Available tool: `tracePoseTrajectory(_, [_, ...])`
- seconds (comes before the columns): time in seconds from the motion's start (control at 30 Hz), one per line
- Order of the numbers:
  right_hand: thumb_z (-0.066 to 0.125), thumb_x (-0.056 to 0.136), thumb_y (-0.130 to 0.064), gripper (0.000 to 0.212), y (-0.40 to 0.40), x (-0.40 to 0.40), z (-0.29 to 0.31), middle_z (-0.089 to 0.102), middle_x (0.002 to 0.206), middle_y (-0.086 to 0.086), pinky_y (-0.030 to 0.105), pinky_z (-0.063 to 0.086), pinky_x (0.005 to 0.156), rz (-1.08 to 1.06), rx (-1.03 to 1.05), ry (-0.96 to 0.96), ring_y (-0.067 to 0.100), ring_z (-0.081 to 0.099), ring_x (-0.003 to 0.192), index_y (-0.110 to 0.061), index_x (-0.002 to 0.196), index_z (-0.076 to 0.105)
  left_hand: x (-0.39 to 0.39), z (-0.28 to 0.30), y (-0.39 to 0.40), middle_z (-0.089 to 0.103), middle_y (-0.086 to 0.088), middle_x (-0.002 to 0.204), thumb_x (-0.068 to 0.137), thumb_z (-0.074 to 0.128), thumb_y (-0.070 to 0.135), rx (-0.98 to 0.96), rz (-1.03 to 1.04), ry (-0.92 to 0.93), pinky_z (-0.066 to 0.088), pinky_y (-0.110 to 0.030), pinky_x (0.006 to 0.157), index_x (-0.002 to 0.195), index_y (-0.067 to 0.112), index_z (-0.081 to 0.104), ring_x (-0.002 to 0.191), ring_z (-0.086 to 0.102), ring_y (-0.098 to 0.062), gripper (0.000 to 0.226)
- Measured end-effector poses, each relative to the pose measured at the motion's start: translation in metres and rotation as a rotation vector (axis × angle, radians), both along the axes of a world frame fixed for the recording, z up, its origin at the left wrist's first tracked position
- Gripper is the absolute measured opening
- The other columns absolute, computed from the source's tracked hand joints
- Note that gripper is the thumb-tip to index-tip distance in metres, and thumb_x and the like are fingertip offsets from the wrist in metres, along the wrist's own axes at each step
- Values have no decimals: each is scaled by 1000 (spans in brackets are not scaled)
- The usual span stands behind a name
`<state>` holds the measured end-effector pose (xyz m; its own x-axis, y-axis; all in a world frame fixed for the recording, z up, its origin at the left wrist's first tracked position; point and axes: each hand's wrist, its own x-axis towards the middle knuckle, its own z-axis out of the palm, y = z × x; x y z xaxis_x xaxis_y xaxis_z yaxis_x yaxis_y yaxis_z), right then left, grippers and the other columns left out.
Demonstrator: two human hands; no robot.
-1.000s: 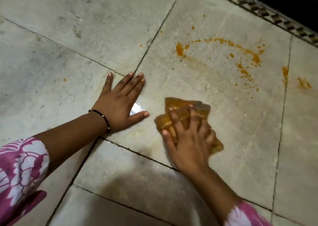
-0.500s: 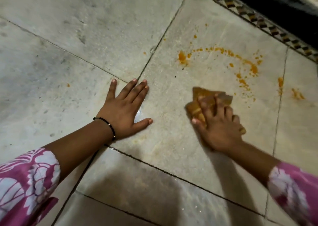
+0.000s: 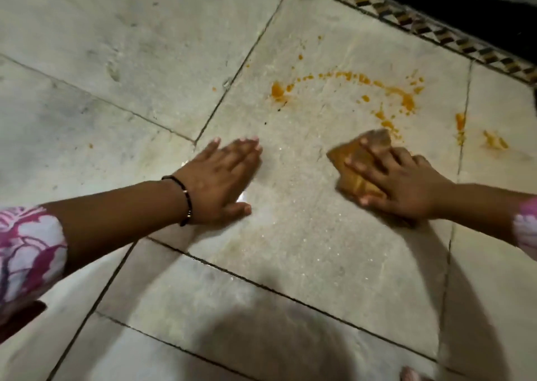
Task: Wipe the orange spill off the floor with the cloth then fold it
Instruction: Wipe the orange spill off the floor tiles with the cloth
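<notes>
Pressing the folded cloth (image 3: 359,164) flat against the floor (image 3: 290,250), our right hand (image 3: 404,183) has travelled away from the near edge of the big tile and out toward its far right corner over the last second, so the cloth's leading corner now sits just beside the tail of the orange spill (image 3: 386,96). Its fingers are spread straight over the fabric, pushing it down rather than clutching it, so we would call that grip released. Our left hand (image 3: 220,180) has stayed planted palm-down near the tile's left edge, fingers straight, holding nothing and only bracing our weight; a thin black bracelet (image 3: 186,197) circles that wrist.

We judge that the wipe has now reached the mess but has barely begun to take it. The arc of orange drops is unbroken across the far part of the tile, and two more smears lie past the grout line (image 3: 462,160) on the neighbouring tile toward the patterned border strip (image 3: 430,29). The cloth is already stained orange-brown. Folding remains a later step.

No brand, label or writing can be read anywhere; the pink and white sleeve (image 3: 29,250) carries only a pattern.
</notes>
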<state>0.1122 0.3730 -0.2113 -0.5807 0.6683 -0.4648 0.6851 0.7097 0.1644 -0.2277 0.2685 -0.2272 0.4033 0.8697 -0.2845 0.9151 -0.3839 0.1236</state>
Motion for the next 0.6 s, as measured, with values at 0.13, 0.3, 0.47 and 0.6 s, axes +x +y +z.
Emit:
tracePoseTrajectory(0.13, [29, 84, -74, 78, -14, 60, 12, 28, 151, 20, 52, 50, 69, 459, 30, -55, 47, 57, 103, -32, 149, 22, 52, 34, 40, -20, -6, 157, 87, 27, 70, -134, -207, 271, -11, -45, 115, 147, 14, -18, 145, -13, -19, 93])
tracePoseTrajectory(0.3, [29, 85, -70, 65, 14, 33, -1, 31, 153, 5, 50, 42, 90, 792, -107, 115, 41, 54, 115, -42, 144, 31, 99, 35, 59, -22, -2, 156, 87, 19, 71, -271, -139, 324, -7, -46, 116, 149, 14, -14, 145, -14, -18, 90])
tracePoseTrajectory(0.47, [10, 76, -82, 73, 28, 34, -23, -3, 160, -7, 48, 17, 105, 193, -107, 289, 33, 11, 141, -54, 144, 8, 132, -10, 21, -29, 8, 149, 64, -15, 82, -205, 335, -38, -9, -45, 115, 149, 21, -13, 144, -17, -15, 104])
tracePoseTrajectory(0.6, [12, 79, -79, 73, 34, 82, -22, 28, 153, 4, 48, 28, 94, -152, 50, 318, 38, 31, 129, -46, 143, 28, 172, -26, 7, -15, 8, 155, 82, 4, 68, 13, 623, -131, -11, -46, 116, 151, 21, -3, 145, -12, -14, 84])
